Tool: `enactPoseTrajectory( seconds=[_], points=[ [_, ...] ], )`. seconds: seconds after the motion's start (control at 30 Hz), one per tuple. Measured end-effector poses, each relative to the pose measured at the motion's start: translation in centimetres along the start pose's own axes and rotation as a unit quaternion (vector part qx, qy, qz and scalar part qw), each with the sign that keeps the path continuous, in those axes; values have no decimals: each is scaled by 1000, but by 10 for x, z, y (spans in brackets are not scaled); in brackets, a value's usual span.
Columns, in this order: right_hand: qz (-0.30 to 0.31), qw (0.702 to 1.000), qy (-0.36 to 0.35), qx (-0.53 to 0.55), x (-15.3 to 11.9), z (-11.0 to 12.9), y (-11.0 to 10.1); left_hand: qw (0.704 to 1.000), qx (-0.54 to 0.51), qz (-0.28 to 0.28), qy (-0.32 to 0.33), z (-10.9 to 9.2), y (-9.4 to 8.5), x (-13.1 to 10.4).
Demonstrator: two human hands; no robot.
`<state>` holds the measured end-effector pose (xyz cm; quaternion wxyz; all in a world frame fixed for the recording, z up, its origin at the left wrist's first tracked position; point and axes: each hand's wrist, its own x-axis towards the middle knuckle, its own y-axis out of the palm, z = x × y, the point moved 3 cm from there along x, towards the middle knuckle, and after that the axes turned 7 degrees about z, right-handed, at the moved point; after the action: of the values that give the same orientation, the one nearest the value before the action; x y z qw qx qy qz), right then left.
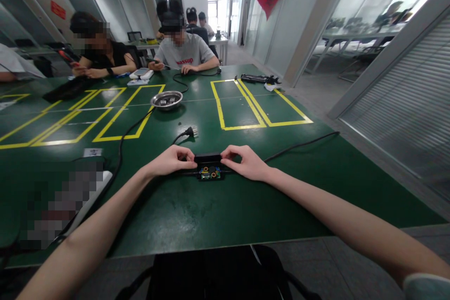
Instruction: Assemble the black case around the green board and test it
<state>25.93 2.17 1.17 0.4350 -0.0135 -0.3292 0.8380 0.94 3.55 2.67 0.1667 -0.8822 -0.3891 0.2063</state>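
Both my hands pinch a black plastic cover (207,158) by its two ends. My left hand (171,159) has thumb and fingertips at its left end, and my right hand (243,161) has the right end. Just below the cover, on the near side, lies an open black power-adapter case with a circuit board (210,173) inside, showing copper coils and small parts. Whether cover and case touch is hard to make out. Black cables leave the case at both sides, partly hidden by my hands. A black plug (191,131) with metal pins lies beyond my left hand.
On the green table (168,225) stand a metal bowl (166,100) with metal parts and, at left, a white-edged, blurred object (77,206). Yellow tape (246,127) outlines rectangles. A black cable (302,143) runs right. Two people (181,49) (105,54) sit across the table.
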Motion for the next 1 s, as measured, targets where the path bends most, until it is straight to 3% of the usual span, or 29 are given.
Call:
enactPoseTrajectory(
  seconds=[0.33, 0.63, 1.0],
  points=[
    [-4, 998, 29, 50, 2, -6, 1, 999, 20, -9, 42, 1, -1, 2],
    [41, 996, 61, 52, 0, -8, 0, 999, -44, 4, 11, 6, 3, 1],
    [60, 995, 47, 59, -3, -6, -2, 998, -55, 22, 5, -1, 3, -1]
  ],
)
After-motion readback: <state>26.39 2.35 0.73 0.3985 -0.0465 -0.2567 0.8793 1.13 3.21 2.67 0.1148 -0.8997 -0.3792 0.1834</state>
